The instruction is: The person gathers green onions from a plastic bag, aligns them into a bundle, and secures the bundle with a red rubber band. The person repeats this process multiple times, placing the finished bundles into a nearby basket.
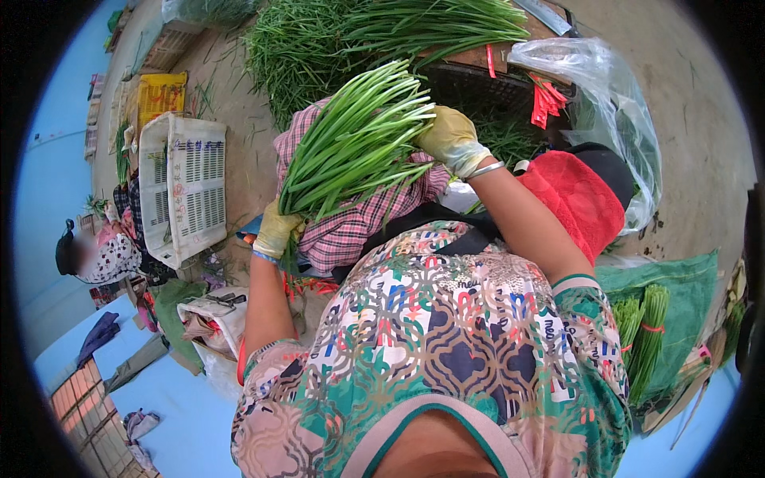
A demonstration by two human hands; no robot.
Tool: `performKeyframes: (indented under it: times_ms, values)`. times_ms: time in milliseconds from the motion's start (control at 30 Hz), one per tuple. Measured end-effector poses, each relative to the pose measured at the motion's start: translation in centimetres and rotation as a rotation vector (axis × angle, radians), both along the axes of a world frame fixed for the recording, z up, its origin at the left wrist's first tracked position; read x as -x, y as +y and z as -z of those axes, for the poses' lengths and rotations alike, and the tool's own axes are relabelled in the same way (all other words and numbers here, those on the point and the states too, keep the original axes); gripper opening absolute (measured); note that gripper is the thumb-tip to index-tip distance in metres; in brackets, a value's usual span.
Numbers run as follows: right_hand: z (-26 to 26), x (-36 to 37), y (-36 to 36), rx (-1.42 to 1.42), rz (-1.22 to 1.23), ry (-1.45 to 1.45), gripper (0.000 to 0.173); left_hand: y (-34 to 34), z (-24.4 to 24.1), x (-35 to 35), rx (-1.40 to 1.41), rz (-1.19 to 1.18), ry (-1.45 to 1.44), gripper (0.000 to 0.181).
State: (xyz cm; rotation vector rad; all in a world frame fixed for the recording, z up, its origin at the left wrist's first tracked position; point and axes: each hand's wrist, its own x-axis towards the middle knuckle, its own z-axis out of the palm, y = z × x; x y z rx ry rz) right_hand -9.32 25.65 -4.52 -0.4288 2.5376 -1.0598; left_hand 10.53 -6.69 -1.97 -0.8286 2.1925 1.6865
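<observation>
A loose, fanned bunch of garlic chives [358, 143] lies across my lap, pale stem ends up and to the right, over a pink checked cloth [334, 242]. My left hand [277, 230], in a yellowish glove, is closed around the leafy lower end, and some leaf tips hang below it. At the stem ends is my right hand [449, 137], gloved too, its fingers curled partly out of sight behind the stalks. Beyond the bunch, more chives [436, 24] are heaped on a board [499, 57].
Red ties [545, 101] hang at the board's edge beside a clear plastic bag [621, 101]. Tied chive bundles [651, 334] rest on green sheeting [687, 293] at right. Left stand a white crate [200, 185], a yellow crate [161, 95] and another person [113, 257].
</observation>
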Motion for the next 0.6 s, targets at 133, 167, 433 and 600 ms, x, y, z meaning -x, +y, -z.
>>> performKeyframes:
  times_ms: [133,167,433,600]
  values:
    - [2.6,1.0,2.8,-0.221,0.102,-0.032,0.031,-0.5,0.9,-0.4,-0.081,0.008,0.067,0.026]
    - [3.7,1.7,4.7,-0.273,0.091,-0.079,0.029,-0.3,0.6,-0.6,-0.074,-0.007,0.068,0.026]
    - [-1.2,-0.1,7.6,0.474,-0.047,-0.785,0.059,0.4,0.4,-1.6,0.054,-0.019,0.058,0.026]
    - [3.0,-2.7,1.3,1.146,0.244,-0.945,0.036,0.4,-0.1,-0.1,-0.013,0.003,-0.005,0.027]
